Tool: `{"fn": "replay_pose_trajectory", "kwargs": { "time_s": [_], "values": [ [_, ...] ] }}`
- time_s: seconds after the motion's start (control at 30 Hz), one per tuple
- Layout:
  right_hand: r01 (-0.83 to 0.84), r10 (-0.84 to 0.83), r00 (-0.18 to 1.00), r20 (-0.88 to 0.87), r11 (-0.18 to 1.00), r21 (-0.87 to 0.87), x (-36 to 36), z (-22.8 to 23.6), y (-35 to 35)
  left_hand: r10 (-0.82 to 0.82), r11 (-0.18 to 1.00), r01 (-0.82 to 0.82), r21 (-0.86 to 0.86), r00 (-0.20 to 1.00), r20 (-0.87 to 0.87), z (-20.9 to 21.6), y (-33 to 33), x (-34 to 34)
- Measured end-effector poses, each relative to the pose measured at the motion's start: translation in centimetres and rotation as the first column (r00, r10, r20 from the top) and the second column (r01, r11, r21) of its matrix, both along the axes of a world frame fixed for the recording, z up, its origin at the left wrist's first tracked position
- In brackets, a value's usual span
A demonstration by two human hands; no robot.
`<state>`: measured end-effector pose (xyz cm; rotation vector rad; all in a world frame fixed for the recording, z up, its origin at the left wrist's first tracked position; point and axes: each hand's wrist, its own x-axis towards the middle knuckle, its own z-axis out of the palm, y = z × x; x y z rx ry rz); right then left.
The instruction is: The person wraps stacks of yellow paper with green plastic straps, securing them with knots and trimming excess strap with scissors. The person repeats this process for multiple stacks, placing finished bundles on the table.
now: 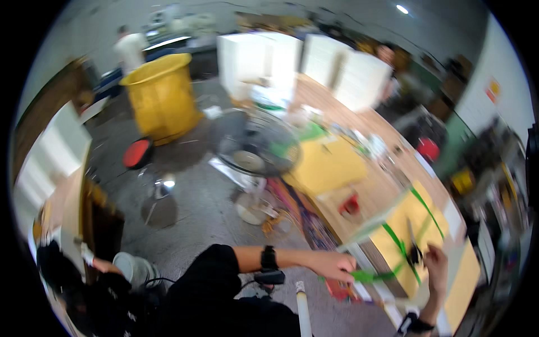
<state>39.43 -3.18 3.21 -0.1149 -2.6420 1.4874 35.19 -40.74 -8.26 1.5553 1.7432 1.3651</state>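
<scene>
My left hand [335, 265] is closed round a green strap [373, 276], which runs right to a stack of yellow sheets [429, 210]. Green bands cross the top of this stack, at the table's near right end. On it is a pair of scissors [414, 255] with black handles, blades pointing away from me. My right hand [435, 267] is bent over the stack just right of the scissors' handles. Its fingers are blurred, and whether they touch the handles or the strap is unclear.
A red tape dispenser [349, 205] and more yellow sheets [325, 165] occupy the wooden table [387, 132]. Left of it stand a round fan [255, 143] and a yellow bin [160, 98]. White stacks [362, 78] line the far end. A person [73, 286] works at lower left; others are farther back.
</scene>
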Motion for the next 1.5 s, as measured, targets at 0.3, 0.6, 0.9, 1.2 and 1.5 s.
{"fn": "replay_pose_trajectory", "kwargs": {
  "time_s": [0.3, 0.6, 0.9, 1.2, 1.5],
  "values": [
    [-0.261, 0.261, 0.965, -0.020, 0.948, -0.184, 16.5, -3.7, -2.2, -0.263, 0.949, 0.316, -0.001, 0.791, 0.552, 2.6, 13.3, 6.8],
    [0.267, 0.049, 0.911, 0.410, 0.687, -0.675, 34.5, -17.2, 9.1, -0.292, 0.949, 0.316, 0.010, 0.866, 0.406, -3.8, 35.7, 19.9],
    [0.694, -0.565, 0.558, 0.608, -0.084, -0.715, 43.7, -34.3, 27.1, 0.575, 0.811, -0.132, -0.569, 0.010, 0.818, -21.7, 41.1, 11.0],
    [0.756, -0.453, 0.566, 0.689, -0.048, -0.653, 30.0, -39.7, 35.6, 0.484, 0.842, -0.101, -0.531, -0.296, 0.824, -25.6, 45.1, 8.2],
    [0.531, -0.349, 0.734, 0.583, -0.242, -0.812, 26.4, -39.8, 33.9, 0.584, 0.783, -0.119, -0.611, -0.200, 0.787, -25.8, 45.0, 9.0]
  ]
}}
